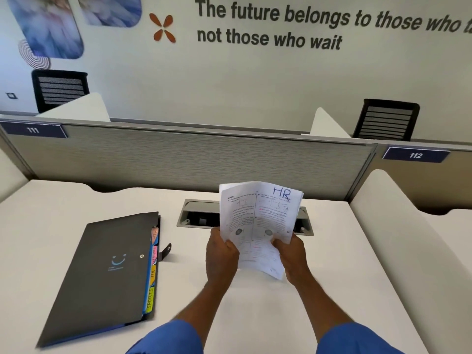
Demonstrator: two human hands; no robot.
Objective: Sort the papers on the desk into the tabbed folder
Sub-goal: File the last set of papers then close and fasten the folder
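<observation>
Two hands hold up some papers (258, 226) over the middle of the tabletop (51, 213). Left hand (221, 254) is closed on the lower left edge of the sheets, and right hand (291, 254) is closed on the lower right edge. "HR" is written in blue pen at the top right corner of the front sheet. It looks like more than one sheet, but the edges are too blurry to count.

Behind the papers, near the back edge of the tabletop, a grey cable box (199, 215) is sunk into the top with its lid up. The papers hide its middle part.

Toward the left side of the tabletop lies the dark tabbed folder (107, 272), closed and flat, well apart from the hands. Colored tabs (151, 284) stick out along its right edge; one reads "SPORTS" and one "HR". Its strap (164, 251) hangs loose.

Past the grey divider wall (191, 159) stand two black chairs (60, 89).
</observation>
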